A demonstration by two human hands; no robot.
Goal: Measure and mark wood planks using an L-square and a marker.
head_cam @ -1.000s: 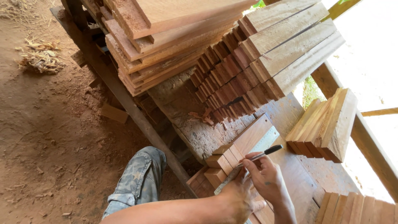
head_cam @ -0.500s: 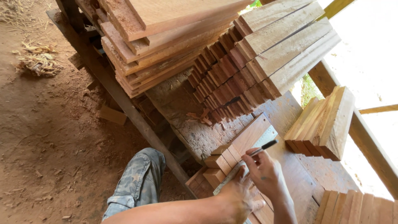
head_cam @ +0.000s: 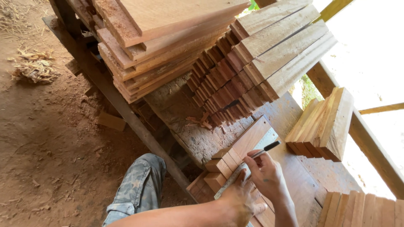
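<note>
Biggest thing here is the dirt floor (head_cam: 54, 138) on the left, reddish-brown and crumbly, with wood chips scattered around and a clump of dry shavings (head_cam: 33, 69) near the top corner; next comes the pile of wide planks (head_cam: 168, 38) up top, pale rough-sawn boards with fuzzy saw-marked ends, lying flat in layers; beside them sits a stack of thicker grey-tan beams (head_cam: 286, 50), squared off, and under those a bundle of thin dark reddish strips (head_cam: 219, 92) with their ends facing out like a deck of cards; all of it rests on a worn plank worktop (head_cam: 198, 138), dusty and speckled with sawdust; off to the right a small bunch of short blocks (head_cam: 324, 126) stands tilted on edge, smooth orange-brown faces; another row of blocks (head_cam: 362, 210) shows at the bottom right corner; the person's knee in camouflage trousers (head_cam: 139, 189) pokes in below.

Down to the small stuff; a few narrow reddish slats (head_cam: 235, 153) lie side by side on the worktop in front of the person; a metal ruler (head_cam: 242, 170) lies across them, shiny and flat; the left hand (head_cam: 237, 199) presses flat on the ruler and slats, fingers spread; the right hand (head_cam: 267, 176) is pinched tight around a dark pen (head_cam: 266, 149), its tip right at the ruler's edge on the slat.
</note>
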